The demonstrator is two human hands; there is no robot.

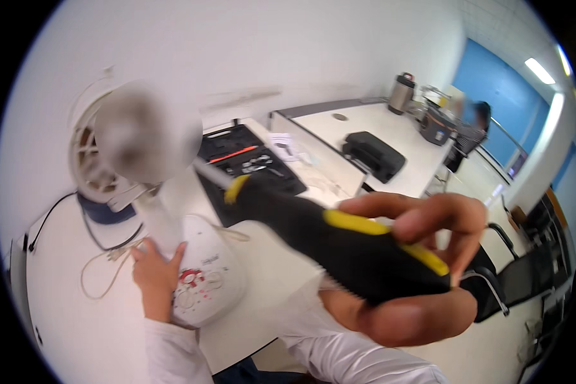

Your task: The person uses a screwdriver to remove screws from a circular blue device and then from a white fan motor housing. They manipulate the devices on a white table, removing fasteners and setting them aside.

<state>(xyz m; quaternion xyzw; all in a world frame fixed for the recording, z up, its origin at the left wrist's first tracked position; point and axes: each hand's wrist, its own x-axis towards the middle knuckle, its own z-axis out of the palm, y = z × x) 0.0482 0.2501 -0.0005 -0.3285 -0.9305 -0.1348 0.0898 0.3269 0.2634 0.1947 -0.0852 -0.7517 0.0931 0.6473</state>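
Observation:
A white desk fan stands on the table at the left, its base printed with a red cartoon picture and buttons or dials. Its round head is blurred close in front of me. My left hand is closed round the foot of the fan's neck. In my right hand, held up near the camera, is a screwdriver with a black and yellow handle, gripped between thumb and fingers. Its shaft points left at the fan head; whether the tip touches is hidden or blurred.
Behind the fan stands a round cage-like part above a dark blue base. Cables lie at the left. An open black tool case lies beyond. Farther off are a shut black case, a steel flask, chairs and a seated person.

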